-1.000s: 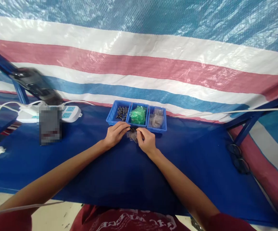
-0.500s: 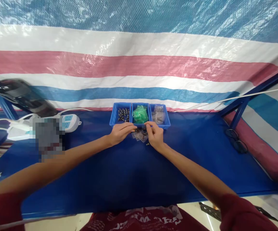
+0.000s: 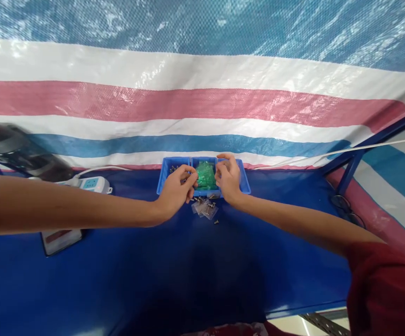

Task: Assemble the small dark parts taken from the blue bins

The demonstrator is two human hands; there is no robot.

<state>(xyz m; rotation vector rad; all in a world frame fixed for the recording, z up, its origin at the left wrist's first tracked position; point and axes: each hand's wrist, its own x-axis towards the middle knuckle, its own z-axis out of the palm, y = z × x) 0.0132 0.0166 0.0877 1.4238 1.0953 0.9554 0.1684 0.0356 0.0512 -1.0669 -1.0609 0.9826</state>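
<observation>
My left hand [image 3: 175, 190] is at the front of the left blue bin [image 3: 161, 179], its thumb and fingers pinched together beside the green packets [image 3: 205, 176] in the middle bin. Whatever is in that pinch is too small to make out. Over the right blue bin [image 3: 245, 181] is my right hand [image 3: 229, 179], fingers curled in with the tips close together; I cannot make out what they hold. It hides most of that bin's contents. Small clear bags [image 3: 205, 208] with screws lie in front of the bins. One loose screw [image 3: 216, 221] sits nearer me.
A white power strip [image 3: 95, 184] and a phone-like flat device [image 3: 60, 240] are at the left, partly behind my forearm. A dark bottle [image 3: 24, 151] leans at the far left. Glasses [image 3: 345, 207] lie by the right frame post. A striped sheet [image 3: 202, 102] hangs behind the blue table [image 3: 195, 270].
Both hands have moved up from the small clear bags to the bins, the left toward the left and middle bins, the right over the right bin. The view has shifted slightly.
</observation>
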